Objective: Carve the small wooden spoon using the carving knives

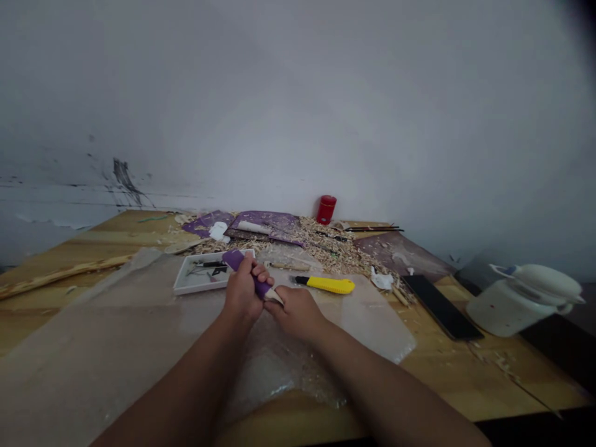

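Note:
My left hand (244, 288) is closed round a folded purple sheet (263, 288), which looks like sandpaper. One end of it sticks out above the thumb. Out of its lower right end comes a pale wooden piece (274, 297), pinched by my right hand (295, 310). Most of the wood is hidden by the sheet and my fingers. Just behind my left hand, a white tray (195, 289) holds small dark tools. A yellow utility knife (330, 285) lies to the right of my hands on a clear plastic sheet (153, 329).
Wood shavings (335, 251) and purple sheets (279, 221) lie along the wall. A red can (326, 210) stands behind them. On the right are a black phone (442, 308) and a white lidded pot (503, 304). A long wooden stick (65, 275) lies at left.

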A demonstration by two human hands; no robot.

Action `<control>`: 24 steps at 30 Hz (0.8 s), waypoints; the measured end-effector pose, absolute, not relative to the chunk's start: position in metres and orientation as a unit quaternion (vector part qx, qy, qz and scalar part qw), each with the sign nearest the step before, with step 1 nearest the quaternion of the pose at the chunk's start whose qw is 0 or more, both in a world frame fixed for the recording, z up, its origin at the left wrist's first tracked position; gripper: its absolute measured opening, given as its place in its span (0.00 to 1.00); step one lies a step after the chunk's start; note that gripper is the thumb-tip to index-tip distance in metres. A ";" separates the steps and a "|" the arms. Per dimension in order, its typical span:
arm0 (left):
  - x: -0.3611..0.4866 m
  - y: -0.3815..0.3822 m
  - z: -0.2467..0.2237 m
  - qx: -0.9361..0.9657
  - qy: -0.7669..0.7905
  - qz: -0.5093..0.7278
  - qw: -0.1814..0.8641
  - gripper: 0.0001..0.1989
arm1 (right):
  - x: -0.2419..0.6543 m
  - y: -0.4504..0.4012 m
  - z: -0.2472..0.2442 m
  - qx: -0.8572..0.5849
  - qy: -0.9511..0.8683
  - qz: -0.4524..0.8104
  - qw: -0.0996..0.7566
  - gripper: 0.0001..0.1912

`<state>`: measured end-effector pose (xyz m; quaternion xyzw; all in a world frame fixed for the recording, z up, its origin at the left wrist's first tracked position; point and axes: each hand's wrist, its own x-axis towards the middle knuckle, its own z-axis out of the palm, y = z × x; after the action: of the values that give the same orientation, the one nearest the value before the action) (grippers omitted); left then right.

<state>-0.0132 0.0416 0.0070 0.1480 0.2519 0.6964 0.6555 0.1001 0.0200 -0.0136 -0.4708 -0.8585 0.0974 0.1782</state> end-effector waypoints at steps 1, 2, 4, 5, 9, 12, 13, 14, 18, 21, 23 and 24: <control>-0.017 0.043 0.009 0.150 0.252 0.697 0.654 0.11 | 0.100 0.020 -0.013 -0.470 -0.859 0.096 0.178 0.16; -0.021 0.045 0.011 0.149 0.253 0.700 0.651 0.11 | 0.101 0.019 -0.012 -0.468 -0.861 0.094 0.176 0.16; -0.030 0.049 0.014 0.139 0.254 0.713 0.638 0.10 | 0.101 0.019 -0.010 -0.464 -0.866 0.090 0.165 0.16; -0.033 0.051 0.015 0.131 0.256 0.722 0.629 0.10 | 0.102 0.019 -0.009 -0.463 -0.867 0.090 0.158 0.17; -0.026 0.050 0.011 0.112 0.256 0.713 0.643 0.10 | 0.102 0.020 -0.010 -0.477 -0.863 0.086 0.141 0.17; -0.013 0.047 0.005 0.124 0.254 0.695 0.661 0.10 | 0.102 0.021 -0.012 -0.482 -0.857 0.090 0.159 0.17; -0.012 0.047 0.004 0.131 0.253 0.693 0.662 0.10 | 0.102 0.021 -0.012 -0.480 -0.855 0.099 0.170 0.16; -0.013 0.048 0.004 0.137 0.252 0.693 0.662 0.10 | 0.102 0.021 -0.012 -0.478 -0.852 0.113 0.183 0.16; -0.032 0.053 0.010 0.148 0.240 0.710 0.646 0.10 | 0.100 0.020 -0.011 -0.444 -0.804 0.304 0.252 0.12; -0.037 0.052 0.013 0.138 0.225 0.721 0.640 0.10 | 0.097 0.018 -0.014 -0.382 -0.685 0.558 0.270 0.13; -0.031 0.049 0.013 0.133 0.223 0.709 0.655 0.10 | 0.093 0.018 -0.016 -0.355 -0.611 0.649 0.284 0.15; -0.027 0.046 0.012 0.135 0.224 0.704 0.661 0.09 | 0.091 0.018 -0.017 -0.355 -0.592 0.662 0.292 0.16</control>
<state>-0.0266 0.0461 0.0120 0.1347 0.2243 0.7037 0.6606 0.0909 0.0181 -0.0172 -0.3547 -0.5919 0.6623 0.2919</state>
